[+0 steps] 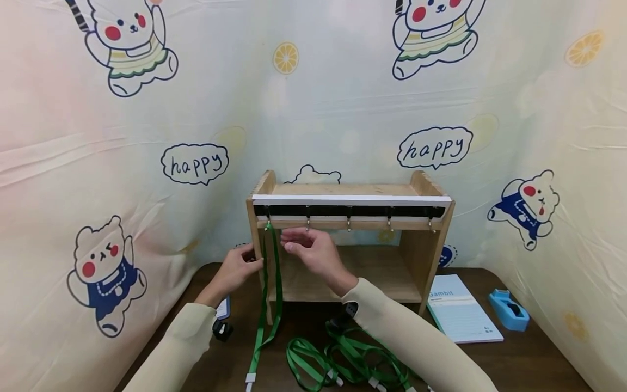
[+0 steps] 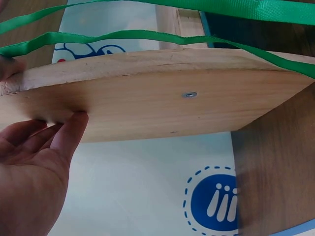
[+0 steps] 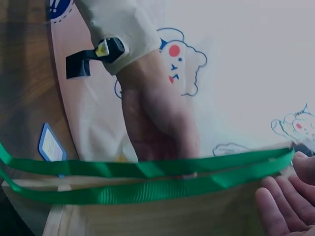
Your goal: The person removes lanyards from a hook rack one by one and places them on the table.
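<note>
A small wooden shelf (image 1: 421, 250) stands on the dark table, with a black strip of metal hooks (image 1: 349, 211) along its top front. One green lanyard (image 1: 278, 283) hangs from the leftmost hook and trails onto the table; it also crosses the left wrist view as the lanyard (image 2: 147, 35) and the right wrist view as the lanyard (image 3: 147, 169). My left hand (image 1: 239, 268) rests with straight fingers (image 2: 74, 125) against the shelf's left side panel (image 2: 187, 98). My right hand (image 1: 309, 249) hovers just right of the hanging lanyard, fingers (image 3: 278, 209) loosely curled, holding nothing.
A heap of green lanyards (image 1: 352, 356) lies on the table in front of the shelf. A light blue notebook (image 1: 460, 316) and a blue tape dispenser (image 1: 508, 309) sit at the right. A badge card (image 1: 223, 308) and a black clip (image 1: 223, 330) lie near my left forearm. Printed cloth surrounds the table.
</note>
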The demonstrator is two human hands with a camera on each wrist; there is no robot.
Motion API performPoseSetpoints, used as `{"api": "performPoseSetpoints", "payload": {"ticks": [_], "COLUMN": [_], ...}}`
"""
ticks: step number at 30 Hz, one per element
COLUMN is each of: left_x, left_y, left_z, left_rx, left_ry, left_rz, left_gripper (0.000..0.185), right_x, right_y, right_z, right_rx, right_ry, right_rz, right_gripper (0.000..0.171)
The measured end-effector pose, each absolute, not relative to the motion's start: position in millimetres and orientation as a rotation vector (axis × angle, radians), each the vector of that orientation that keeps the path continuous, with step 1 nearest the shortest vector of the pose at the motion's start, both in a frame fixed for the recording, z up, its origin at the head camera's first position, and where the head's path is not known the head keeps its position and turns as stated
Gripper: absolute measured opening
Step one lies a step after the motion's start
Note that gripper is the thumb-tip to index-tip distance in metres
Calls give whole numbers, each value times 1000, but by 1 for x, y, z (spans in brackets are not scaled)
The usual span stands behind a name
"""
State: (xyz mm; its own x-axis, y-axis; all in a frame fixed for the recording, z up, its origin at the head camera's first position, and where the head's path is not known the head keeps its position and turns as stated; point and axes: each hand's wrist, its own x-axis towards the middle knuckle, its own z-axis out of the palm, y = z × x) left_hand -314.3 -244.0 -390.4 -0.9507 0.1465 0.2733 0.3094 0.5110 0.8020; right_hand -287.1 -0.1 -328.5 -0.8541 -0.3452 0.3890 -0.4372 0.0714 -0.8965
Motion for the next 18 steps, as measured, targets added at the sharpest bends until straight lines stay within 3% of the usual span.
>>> {"api": "performPoseSetpoints", "payload": {"ticks": [10,18], "left_x": [-314,-317], "left_y": [-245,-247], "left_z": [-390,-392], "left_rx": [-390,-422], "left_ry": [-2590,-2573], "left_rz": [-1419,-1428], "left_gripper": [46,46], "right_x": [-278,-278], "right_y": [-24,-38], "right_z": [-331,-334], "right_rx": [882,760], "right_ry": [-2184,-2238], "right_rz": [1838,1852], "right_gripper": [38,37]}}
